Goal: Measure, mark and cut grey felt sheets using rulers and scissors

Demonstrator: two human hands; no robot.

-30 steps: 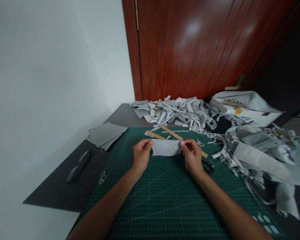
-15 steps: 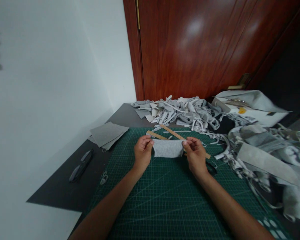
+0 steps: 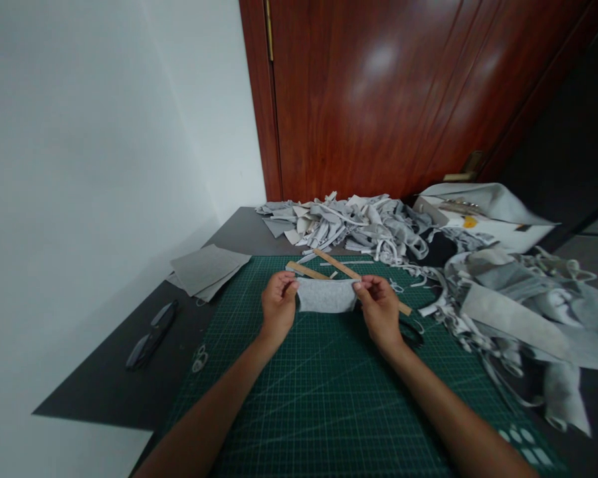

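Observation:
Between my two hands a small rectangle of light grey fabric (image 3: 327, 297) is stretched out, its lower edge hanging free. My left hand (image 3: 279, 304) pinches its upper left corner, thumb on the near side. At the upper right corner my right hand (image 3: 380, 307) grips it the same way. Below lies a green cutting mat (image 3: 319, 392) with a grid. Just behind the fabric are two wooden rulers or strips, one (image 3: 336, 263) slanting behind my right hand, the other (image 3: 306, 269) shorter to view. Black handles, perhaps of scissors (image 3: 411, 334), show partly beside my right wrist.
Grey fabric scraps (image 3: 349, 222) are heaped along the back, with more scraps (image 3: 518, 318) on the right. A white box (image 3: 498, 226) stands back right. At left lie flat grey fabric pieces (image 3: 206, 269) and eyeglasses (image 3: 152, 335). A white wall and brown door (image 3: 369, 99) bound the table.
The view has shifted slightly, so most things sit a little further left. Both hands keep the same hold on the grey fabric.

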